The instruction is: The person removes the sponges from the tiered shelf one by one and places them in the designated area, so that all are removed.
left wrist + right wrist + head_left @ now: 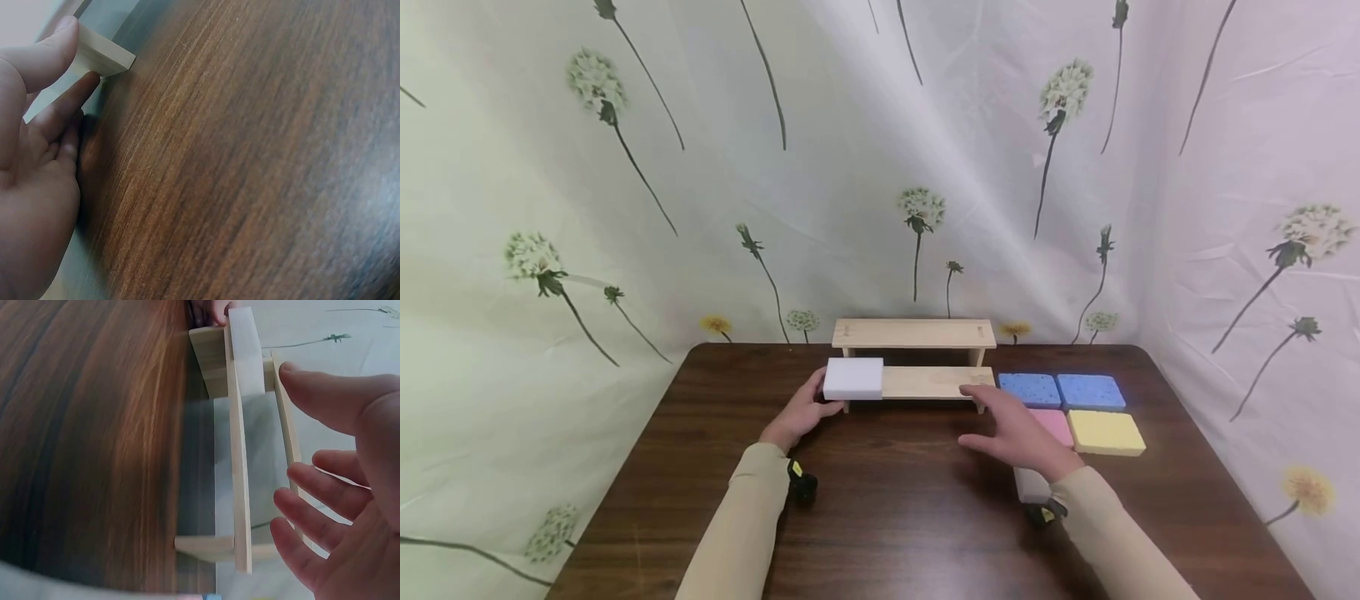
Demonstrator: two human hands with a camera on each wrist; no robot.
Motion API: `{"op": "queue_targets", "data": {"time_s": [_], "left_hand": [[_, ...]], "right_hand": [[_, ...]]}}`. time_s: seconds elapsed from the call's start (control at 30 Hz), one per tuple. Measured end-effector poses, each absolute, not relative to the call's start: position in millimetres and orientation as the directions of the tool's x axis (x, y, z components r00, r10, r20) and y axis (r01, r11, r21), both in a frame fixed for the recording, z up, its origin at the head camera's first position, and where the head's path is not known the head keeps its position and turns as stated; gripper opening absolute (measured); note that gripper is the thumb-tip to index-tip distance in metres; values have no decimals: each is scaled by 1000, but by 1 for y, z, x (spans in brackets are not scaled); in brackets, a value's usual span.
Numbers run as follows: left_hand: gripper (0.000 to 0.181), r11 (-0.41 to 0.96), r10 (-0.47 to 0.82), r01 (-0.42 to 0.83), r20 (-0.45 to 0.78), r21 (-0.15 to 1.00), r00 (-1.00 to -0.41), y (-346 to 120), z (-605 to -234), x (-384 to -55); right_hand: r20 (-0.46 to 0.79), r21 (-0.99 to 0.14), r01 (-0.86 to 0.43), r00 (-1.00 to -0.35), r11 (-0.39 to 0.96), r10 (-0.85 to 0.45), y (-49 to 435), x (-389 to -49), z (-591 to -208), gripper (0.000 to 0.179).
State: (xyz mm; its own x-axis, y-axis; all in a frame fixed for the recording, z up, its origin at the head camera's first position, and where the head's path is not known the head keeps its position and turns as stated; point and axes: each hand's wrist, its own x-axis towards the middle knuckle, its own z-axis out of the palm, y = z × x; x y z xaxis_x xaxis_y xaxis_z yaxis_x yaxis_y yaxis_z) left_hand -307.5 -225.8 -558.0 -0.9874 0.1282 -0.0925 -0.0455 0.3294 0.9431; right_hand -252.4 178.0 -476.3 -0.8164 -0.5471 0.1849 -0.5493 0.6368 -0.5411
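Observation:
A white sponge lies on the left end of the lower step of a two-tier wooden rack. My left hand is at that end, fingers beside the sponge and thumb low near its front corner. In the left wrist view, the thumb and a fairly straight finger are next to a wooden leg; contact is hard to tell. My right hand hovers before the rack's right end, fingers spread and holding nothing. The right wrist view shows the white sponge at the far end of the step.
On the table's right lie two blue sponges, a yellow sponge and a pink sponge partly behind my right hand. Another white block sits under my right wrist. A flower-patterned cloth hangs behind the brown table.

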Motion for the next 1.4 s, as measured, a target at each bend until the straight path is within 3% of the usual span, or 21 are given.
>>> {"op": "queue_targets", "data": {"time_s": [0.93,1.4], "left_hand": [[82,346,113,-57,-102,936,-988,-223,-554,-307],[82,353,122,-40,-88,935,-989,-223,-556,-308]], "right_hand": [[181,-608,-551,-797,572,-576,100,-312,-490,68],[116,-627,-499,-819,598,-561,81,-320,-494,80]]}}
